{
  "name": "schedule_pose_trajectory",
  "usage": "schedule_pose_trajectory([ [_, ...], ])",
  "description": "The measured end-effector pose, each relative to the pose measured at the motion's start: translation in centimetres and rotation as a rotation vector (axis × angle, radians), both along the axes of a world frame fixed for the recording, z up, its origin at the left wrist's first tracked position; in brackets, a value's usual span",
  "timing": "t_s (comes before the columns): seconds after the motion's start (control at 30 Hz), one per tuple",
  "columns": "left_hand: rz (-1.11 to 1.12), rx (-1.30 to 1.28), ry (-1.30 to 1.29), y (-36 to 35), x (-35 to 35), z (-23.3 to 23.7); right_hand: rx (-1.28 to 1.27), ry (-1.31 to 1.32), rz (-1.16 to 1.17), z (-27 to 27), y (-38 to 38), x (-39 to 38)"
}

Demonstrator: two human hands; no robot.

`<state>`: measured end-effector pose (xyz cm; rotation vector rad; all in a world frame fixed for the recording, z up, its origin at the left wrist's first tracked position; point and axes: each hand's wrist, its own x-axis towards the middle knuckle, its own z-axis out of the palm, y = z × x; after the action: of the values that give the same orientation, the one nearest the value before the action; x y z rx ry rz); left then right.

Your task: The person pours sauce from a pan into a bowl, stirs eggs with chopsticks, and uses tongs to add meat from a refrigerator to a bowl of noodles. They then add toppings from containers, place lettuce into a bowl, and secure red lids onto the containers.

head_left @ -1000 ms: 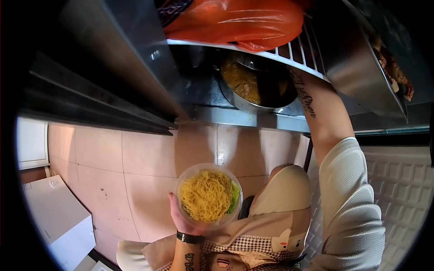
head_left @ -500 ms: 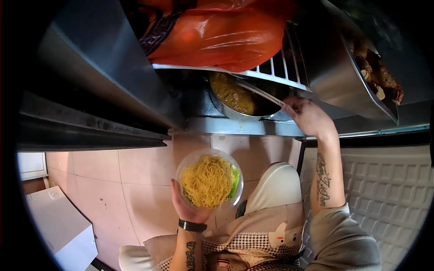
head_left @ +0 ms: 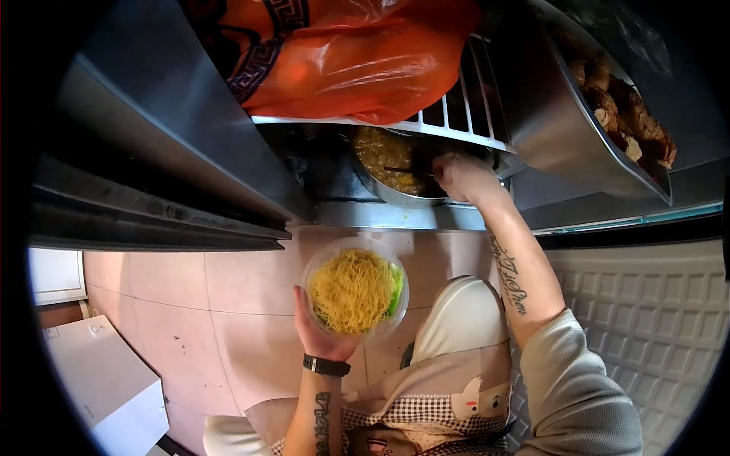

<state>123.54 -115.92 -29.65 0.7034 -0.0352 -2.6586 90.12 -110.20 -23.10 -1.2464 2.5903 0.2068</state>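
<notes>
My left hand (head_left: 327, 338) supports a clear round plastic bowl (head_left: 403, 319) from below and at its near left side. Yellow noodles (head_left: 351, 292) fill it, with green leaves (head_left: 396, 289) along the right edge. My right hand (head_left: 465, 179) is closed round the handle of a ladle or spoon (head_left: 407, 170) at the right side of a metal pot (head_left: 380, 190). Chunky yellow-brown sauce (head_left: 380, 152) lies in the pot. The utensil's head is hidden, so its exact kind cannot be told.
Just above the pot is a white wire shelf (head_left: 464, 137) bearing an orange plastic bag (head_left: 342, 68). A metal container (head_left: 559, 121) at right holds browned pieces of food (head_left: 623, 114). The fridge door (head_left: 623, 327) stands open at right; a white box (head_left: 99, 372) sits at lower left.
My right hand has moved left and lower over the pot, taking the utensil with it; the handle now lies flatter. The bowl has shifted slightly up in view.
</notes>
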Motion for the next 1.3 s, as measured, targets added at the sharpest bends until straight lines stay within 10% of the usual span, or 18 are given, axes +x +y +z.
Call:
schedule_pose_trajectory([
  [1.3,-0.034,-0.051,0.200,-0.4,0.8,-6.0,-0.418,0.054,-0.133,10.3,12.5,15.8],
])
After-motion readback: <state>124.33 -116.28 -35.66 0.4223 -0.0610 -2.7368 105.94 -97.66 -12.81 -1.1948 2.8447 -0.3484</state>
